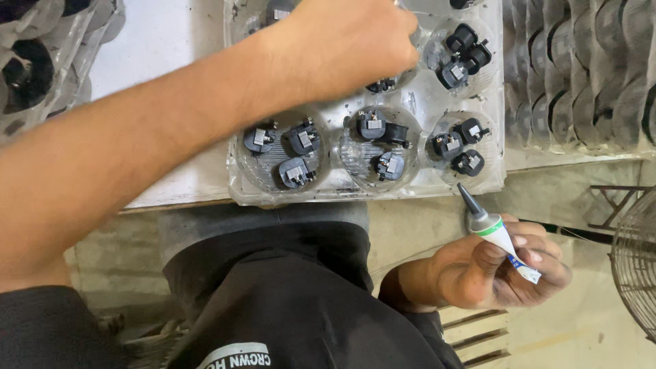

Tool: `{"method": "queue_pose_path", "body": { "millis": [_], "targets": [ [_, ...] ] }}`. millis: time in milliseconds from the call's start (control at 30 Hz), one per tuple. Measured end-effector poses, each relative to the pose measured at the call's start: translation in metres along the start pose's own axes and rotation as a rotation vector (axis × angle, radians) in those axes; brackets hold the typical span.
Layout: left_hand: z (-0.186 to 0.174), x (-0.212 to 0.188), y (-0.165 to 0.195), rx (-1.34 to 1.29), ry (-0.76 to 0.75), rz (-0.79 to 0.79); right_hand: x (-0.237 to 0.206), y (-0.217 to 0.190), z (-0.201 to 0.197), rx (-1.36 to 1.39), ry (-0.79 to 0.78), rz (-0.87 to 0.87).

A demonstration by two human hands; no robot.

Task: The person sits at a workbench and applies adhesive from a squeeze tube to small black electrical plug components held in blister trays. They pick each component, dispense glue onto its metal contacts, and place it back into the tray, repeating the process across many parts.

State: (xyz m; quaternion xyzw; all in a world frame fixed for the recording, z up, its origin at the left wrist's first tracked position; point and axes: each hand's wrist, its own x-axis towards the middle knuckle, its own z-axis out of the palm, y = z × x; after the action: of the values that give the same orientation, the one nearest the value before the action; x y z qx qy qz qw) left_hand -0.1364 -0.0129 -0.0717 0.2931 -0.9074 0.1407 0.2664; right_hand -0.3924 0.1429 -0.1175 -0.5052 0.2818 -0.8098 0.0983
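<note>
My left hand [348,42] reaches across over a clear plastic tray [424,188] and closes its fingers down into one of the middle wells; what the fingers touch is hidden beneath the hand. The tray's round wells hold small black plastic parts with metal clips [301,139], two or three to a well. My right hand [495,270] rests low, in front of the table edge, holding a small white glue tube with a green band and a dark pointed nozzle [493,232], tip aimed up toward the tray.
The tray lies on a white table top [160,48]. Stacks of empty clear trays [581,68] stand at the right and more trays at the far left [34,61]. A wire fan guard [635,263] is at the right edge, over a concrete floor.
</note>
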Motion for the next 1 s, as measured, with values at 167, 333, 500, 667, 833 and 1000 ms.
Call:
{"method": "queue_pose_path", "body": {
  "millis": [167,333,500,667,833,1000],
  "targets": [
    [-0.024,-0.016,0.050,-0.159,-0.223,-0.182,0.000,0.003,0.008,0.000,-0.010,-0.021],
    [-0.018,-0.018,0.071,-0.005,-0.213,-0.227,-0.010,0.003,0.014,0.032,-0.050,0.000],
    [0.000,-0.020,0.069,0.005,-0.238,-0.288,-0.015,0.006,0.010,0.088,-0.072,0.028],
    [0.002,-0.018,0.068,-0.123,-0.182,-0.346,-0.018,0.008,0.011,0.106,-0.075,0.032],
    [-0.023,-0.017,0.074,-0.220,-0.196,-0.394,-0.019,0.004,0.018,0.111,-0.044,0.038],
    [-0.057,-0.053,0.084,-0.832,0.224,-0.644,-0.019,0.005,0.020,0.114,-0.055,0.066]
  ]
}}
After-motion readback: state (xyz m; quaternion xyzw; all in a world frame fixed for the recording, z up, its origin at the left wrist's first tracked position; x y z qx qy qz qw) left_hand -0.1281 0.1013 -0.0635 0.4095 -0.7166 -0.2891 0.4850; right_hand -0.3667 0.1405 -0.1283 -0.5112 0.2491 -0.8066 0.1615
